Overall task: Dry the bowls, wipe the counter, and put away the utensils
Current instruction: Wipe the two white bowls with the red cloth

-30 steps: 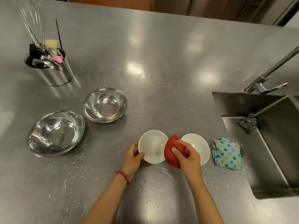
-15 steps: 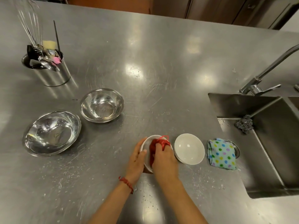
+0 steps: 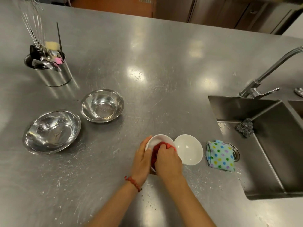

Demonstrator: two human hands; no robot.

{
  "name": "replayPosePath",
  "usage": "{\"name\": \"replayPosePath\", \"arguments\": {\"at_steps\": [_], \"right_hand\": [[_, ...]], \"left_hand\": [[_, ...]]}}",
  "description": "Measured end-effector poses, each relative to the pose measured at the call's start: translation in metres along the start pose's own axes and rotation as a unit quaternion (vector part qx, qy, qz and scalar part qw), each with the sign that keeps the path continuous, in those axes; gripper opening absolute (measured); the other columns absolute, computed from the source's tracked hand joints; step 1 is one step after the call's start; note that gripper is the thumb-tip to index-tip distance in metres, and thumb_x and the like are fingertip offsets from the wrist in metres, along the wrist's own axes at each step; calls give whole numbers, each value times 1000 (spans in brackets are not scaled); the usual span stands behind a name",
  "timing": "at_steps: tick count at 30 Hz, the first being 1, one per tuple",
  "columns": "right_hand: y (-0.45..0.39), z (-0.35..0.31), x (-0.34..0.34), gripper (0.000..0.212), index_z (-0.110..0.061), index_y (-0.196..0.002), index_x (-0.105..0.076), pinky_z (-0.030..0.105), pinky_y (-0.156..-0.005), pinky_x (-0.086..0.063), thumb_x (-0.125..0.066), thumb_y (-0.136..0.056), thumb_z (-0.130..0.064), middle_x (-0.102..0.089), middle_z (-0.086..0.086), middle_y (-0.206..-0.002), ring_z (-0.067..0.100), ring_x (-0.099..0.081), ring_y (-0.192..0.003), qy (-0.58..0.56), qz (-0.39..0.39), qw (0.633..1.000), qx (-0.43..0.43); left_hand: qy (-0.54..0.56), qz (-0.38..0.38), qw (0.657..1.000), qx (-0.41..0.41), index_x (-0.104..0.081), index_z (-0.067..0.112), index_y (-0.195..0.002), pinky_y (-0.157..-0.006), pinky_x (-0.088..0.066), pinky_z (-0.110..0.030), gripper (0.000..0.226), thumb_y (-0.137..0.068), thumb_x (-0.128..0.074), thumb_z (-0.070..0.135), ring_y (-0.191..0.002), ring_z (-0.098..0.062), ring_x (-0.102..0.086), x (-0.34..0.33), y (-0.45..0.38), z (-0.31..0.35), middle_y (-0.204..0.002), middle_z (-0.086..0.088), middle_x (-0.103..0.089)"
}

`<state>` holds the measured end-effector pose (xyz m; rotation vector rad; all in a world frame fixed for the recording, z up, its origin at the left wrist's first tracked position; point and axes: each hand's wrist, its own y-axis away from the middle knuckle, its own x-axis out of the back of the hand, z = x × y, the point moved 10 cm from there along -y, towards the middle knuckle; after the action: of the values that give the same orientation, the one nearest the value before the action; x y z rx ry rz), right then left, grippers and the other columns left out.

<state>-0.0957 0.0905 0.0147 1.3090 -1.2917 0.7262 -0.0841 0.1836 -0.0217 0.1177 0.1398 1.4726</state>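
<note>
My left hand (image 3: 142,163) grips the near-left rim of a small white bowl (image 3: 157,139) on the steel counter (image 3: 164,66). My right hand (image 3: 168,161) presses a red cloth (image 3: 161,145) into that bowl, and the bowl's near side is hidden by both hands. A second white bowl (image 3: 188,149) sits just right of it, touching or nearly touching. Two steel bowls stand to the left: a smaller one (image 3: 102,106) and a larger one (image 3: 51,131). A steel utensil holder (image 3: 54,74) with a whisk, spoons and a pink brush stands at the far left.
A folded polka-dot cloth (image 3: 220,155) lies at the sink's near-left edge. The sink (image 3: 270,145) holds a steel scourer (image 3: 245,127), with the tap (image 3: 262,79) behind it. Water drops speckle the counter near my arms.
My right hand brought the red cloth from between the two white bowls into the left bowl and has worked it deeper. My left hand kept its hold on the rim.
</note>
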Motion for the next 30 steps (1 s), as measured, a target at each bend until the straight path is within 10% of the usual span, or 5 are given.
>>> {"name": "replayPosePath", "arguments": {"at_steps": [7,11,17,23,30], "right_hand": [[10,-6,11,27,-13,-105,-67,15,-89,-45,-59,-81,-2,-67,-4,-105,10,-59,-96,-349,-8,930,119],[16,-6,10,39,-14,-131,-45,33,-95,-44,-49,-91,-16,-50,10,-130,25,-49,-116,-120,105,984,82],[10,8,-12,27,-6,-114,-53,34,-82,-47,-50,-90,-18,-61,14,-114,30,-58,-101,-84,-40,996,14],[18,11,-17,18,-11,-102,-68,19,-82,-49,-62,-85,-15,-69,4,-97,15,-61,-87,-377,-104,918,67],[23,59,-2,24,-10,-104,-65,5,-71,-48,-64,-82,0,-64,-1,-94,1,-58,-83,-562,57,825,0]], "left_hand": [[0,-11,1000,1,-53,39,-102,-74,-40,1,27,-93,-36,20,-93,16,-55,2,11,-2,-106,16,-58],[-9,-18,1000,-12,-49,43,-104,-78,-45,-6,26,-91,-38,24,-99,13,-53,4,10,5,-109,21,-54],[-42,9,999,4,-48,53,-104,-99,-41,-35,31,-81,-35,36,-115,-17,-48,4,17,-5,-113,16,-56],[-40,17,999,30,-48,51,-105,-84,-42,-16,22,-90,-34,41,-104,-2,-52,13,22,-16,-114,12,-54],[-1,79,995,63,-51,38,-116,-97,-44,-50,26,-98,-32,33,-114,-20,-51,37,22,-40,-119,10,-55]]}}
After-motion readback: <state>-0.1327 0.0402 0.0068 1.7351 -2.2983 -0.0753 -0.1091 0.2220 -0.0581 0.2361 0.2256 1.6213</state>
